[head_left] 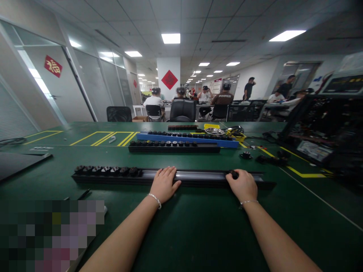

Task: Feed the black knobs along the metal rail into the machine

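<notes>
Black and small, a knob-like part (234,174) sits under the fingertips of the right hand (243,186), which is curled closed around it right on the long black rail (198,176). Left hand (164,184) lies flat and open, palm down, fingers spread across the rail's grey channel near its middle, gripping nothing. Both wrists wear thin bracelets. Over at the rail's left end, a row of the same black parts (106,170) is seated side by side. All of it rests on the green worktop (181,226). Further back lies a second black rail (173,146) full of parts, and behind that a blue rail (190,138), with a metal bowl (214,131) just beyond it. Seated people (154,102) work at far tables.
</notes>
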`<state>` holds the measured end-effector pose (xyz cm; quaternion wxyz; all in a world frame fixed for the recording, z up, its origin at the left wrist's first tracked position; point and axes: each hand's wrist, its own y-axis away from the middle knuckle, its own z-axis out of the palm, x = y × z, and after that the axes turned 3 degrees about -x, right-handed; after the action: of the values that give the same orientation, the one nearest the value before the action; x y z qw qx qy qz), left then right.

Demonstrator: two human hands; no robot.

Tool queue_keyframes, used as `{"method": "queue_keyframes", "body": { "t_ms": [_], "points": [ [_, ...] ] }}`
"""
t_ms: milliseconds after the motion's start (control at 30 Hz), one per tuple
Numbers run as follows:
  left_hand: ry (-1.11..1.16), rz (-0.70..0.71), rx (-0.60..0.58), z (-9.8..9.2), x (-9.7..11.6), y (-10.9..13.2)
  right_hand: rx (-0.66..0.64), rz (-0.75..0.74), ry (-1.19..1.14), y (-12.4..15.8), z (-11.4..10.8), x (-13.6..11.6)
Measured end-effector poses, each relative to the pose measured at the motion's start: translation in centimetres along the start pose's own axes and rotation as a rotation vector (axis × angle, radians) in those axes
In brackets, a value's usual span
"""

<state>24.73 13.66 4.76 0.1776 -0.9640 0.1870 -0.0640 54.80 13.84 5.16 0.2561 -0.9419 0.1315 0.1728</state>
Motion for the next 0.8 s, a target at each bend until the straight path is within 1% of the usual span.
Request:
{"method": "queue_keyframes", "body": {
  "t_ms": [167,533,800],
  "points": [
    [-0.006,0.002,-0.004,0.0,0.0,0.0,-0.018,0.036,0.007,-0.2,-0.1,0.3],
    [-0.024,0.005,0.005,0.3,-0.1,0.0,0.009,0.077,0.032,-0.6,-0.4,0.9],
    [-0.020,0.003,-0.004,0.1,0.0,-0.1,-0.018,0.110,0.035,-0.8,-0.6,1.3]
  ]
}}
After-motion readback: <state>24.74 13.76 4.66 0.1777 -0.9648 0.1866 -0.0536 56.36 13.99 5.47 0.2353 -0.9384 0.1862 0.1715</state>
